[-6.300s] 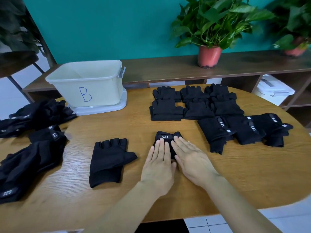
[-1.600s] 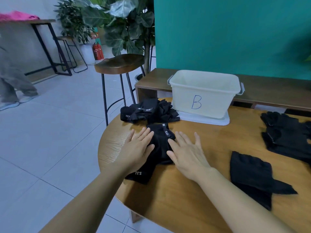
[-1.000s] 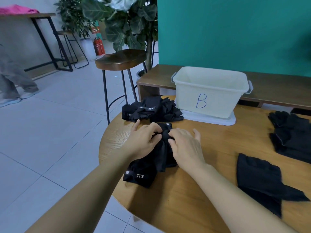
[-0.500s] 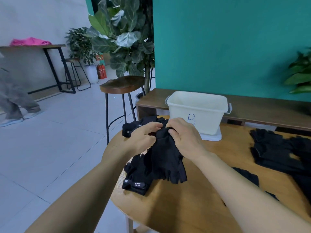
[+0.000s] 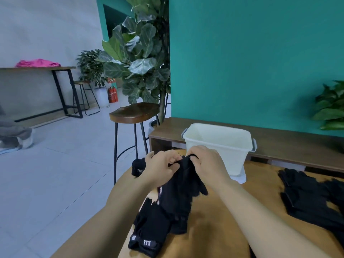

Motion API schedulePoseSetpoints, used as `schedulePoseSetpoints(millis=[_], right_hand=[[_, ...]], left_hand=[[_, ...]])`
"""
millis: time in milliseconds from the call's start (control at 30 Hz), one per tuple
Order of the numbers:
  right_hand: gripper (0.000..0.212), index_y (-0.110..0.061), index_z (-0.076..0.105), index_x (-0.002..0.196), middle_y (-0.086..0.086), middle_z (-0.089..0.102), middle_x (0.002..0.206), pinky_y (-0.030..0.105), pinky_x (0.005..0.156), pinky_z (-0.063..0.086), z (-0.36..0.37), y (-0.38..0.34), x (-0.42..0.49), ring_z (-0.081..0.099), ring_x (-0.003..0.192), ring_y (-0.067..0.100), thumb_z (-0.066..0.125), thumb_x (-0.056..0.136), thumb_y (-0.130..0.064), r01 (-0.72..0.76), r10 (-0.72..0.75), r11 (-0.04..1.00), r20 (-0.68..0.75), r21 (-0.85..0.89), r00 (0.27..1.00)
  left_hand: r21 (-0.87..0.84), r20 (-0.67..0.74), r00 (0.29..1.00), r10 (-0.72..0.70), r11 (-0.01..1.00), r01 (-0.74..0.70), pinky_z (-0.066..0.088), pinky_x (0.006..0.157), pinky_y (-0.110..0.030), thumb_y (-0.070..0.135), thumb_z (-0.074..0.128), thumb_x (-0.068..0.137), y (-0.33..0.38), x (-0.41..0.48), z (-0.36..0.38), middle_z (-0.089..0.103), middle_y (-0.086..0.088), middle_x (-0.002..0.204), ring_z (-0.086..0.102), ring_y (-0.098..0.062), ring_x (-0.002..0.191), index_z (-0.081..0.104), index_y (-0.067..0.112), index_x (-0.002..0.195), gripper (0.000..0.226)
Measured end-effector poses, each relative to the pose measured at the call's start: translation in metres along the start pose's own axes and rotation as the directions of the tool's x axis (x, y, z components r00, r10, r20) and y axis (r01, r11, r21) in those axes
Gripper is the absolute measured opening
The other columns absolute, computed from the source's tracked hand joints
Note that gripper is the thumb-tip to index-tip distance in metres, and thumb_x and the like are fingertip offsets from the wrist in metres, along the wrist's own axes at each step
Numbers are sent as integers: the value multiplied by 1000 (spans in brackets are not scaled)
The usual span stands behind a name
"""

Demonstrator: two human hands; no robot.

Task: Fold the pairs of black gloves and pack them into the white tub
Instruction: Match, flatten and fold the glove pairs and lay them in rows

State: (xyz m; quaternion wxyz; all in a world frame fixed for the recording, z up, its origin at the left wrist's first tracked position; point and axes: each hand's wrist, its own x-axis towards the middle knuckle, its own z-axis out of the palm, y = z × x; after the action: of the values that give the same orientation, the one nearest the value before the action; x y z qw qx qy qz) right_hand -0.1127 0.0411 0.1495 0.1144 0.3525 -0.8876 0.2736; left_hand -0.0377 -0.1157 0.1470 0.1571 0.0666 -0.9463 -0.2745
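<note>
- A black glove (image 5: 149, 231) is lying flat on the wooden table (image 5: 214, 231), on the person's side of the white tub (image 5: 217, 146) and well apart from it. Its long axis is running from the near table edge toward the tub, and its labelled cuff is pointing at the person.
- The held gloves (image 5: 178, 192) are hanging between that glove and the tub, above the table. Their long axis is running downward from the pinch point, with the short finger ends pointing down and to the right. Whether the lower end is touching the lying glove cannot be told.
- The left hand (image 5: 162, 168) is pinching the top edge of the held gloves with curled fingers, just in front of the tub's left corner.
- The right hand (image 5: 206, 164) is gripping the same top edge, thumb and fingers clamped together on the fabric, and is overlapping the tub's near wall in view.
- A small pile of gloves (image 5: 138, 167) is lying left of the tub, partly hidden by the left hand.
- Folded gloves (image 5: 312, 200) are lying right of the tub.
- The tub is standing upright on a white lid (image 5: 240, 178).
- A wooden bench (image 5: 288, 138) is running behind the tub, and a stool (image 5: 134, 112) is standing to its left.
</note>
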Motion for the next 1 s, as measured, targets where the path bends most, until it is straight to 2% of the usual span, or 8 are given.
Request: schedulePoseSetpoints(millis=[167, 333, 433, 533, 667, 733, 833, 1000], right_hand=[[22, -30, 61, 90, -6, 66, 100, 43, 92, 43, -4, 6, 14, 56, 95, 30, 46, 97, -15, -4, 4, 999, 12, -33, 1000], [22, -27, 62, 87, -5, 67, 94, 44, 93, 44, -16, 0, 14, 58, 93, 22, 52, 93, -8, 24, -1, 983, -126, 180, 992], [24, -29, 61, 85, -8, 66, 93, 46, 94, 44, -26, -2, 9, 58, 93, 19, 54, 92, -7, 48, -20, 975, -129, 219, 991], [18, -30, 60, 97, -10, 66, 98, 44, 94, 48, -34, 3, 0, 60, 98, 17, 64, 87, -16, -49, 93, 933, -108, 356, 990], [56, -27, 45, 128, -3, 62, 117, 35, 92, 50, -51, 17, -19, 61, 108, 15, 76, 83, -36, -359, 291, 698, 213, 620, 933], [45, -17, 56, 119, 1, 67, 112, 30, 88, 52, -56, 24, -30, 65, 105, 17, 75, 85, -38, -429, 274, 661, 334, 615, 902], [13, -8, 68, 87, 0, 72, 81, 17, 65, 53, -59, 32, -46, 69, 77, 11, 69, 91, -20, -364, 255, 680, 261, 636, 931], [20, -12, 66, 73, -7, 66, 64, 14, 55, 44, -73, 46, -66, 60, 57, 1, 66, 93, -13, -325, 238, 718, 222, 616, 946]], left_hand=[[-62, -69, 998, -5, 998, 0, 32, 108, -42, 24, 63, 92, -9, 16, -6, 64, 17, 84, 53, 12, 88, 64, 36, 90, 12], [-440, 45, 998, -52, 896, 66, 48, 81, -15, 20, 72, 89, -2, 14, -9, 66, 12, 108, 61, -2, 100, 58, 31, 116, 33], [-589, 200, 979, -40, 793, 153, 55, 88, -29, 16, 71, 92, 4, 6, -11, 73, 1, 111, 70, -16, 104, 61, 18, 122, 32], [-694, 193, 981, -3, 707, 139, 58, 87, -32, 7, 58, 99, 12, -2, -9, 75, -7, 108, 71, -24, 102, 68, 13, 117, 22], [-759, 179, 984, 17, 638, 128, 56, 92, -39, 8, 52, 102, 26, -7, -6, 74, -8, 112, 70, -26, 106, 67, 13, 122, 25], [-785, 210, 978, 14, 599, 160, 57, 90, -40, 10, 52, 102, 37, -10, -2, 74, -6, 112, 70, -25, 106, 66, 15, 122, 25], [-790, 222, 973, 68, 597, 138, 59, 86, -35, 10, 61, 97, 55, -19, 10, 75, -2, 111, 71, -20, 104, 64, 16, 121, 25], [-641, -18, 999, 30, 767, -34, 54, 75, -19, 10, 72, 90, 76, -27, 35, 75, 11, 103, 70, -5, 96, 70, 22, 111, 24]])
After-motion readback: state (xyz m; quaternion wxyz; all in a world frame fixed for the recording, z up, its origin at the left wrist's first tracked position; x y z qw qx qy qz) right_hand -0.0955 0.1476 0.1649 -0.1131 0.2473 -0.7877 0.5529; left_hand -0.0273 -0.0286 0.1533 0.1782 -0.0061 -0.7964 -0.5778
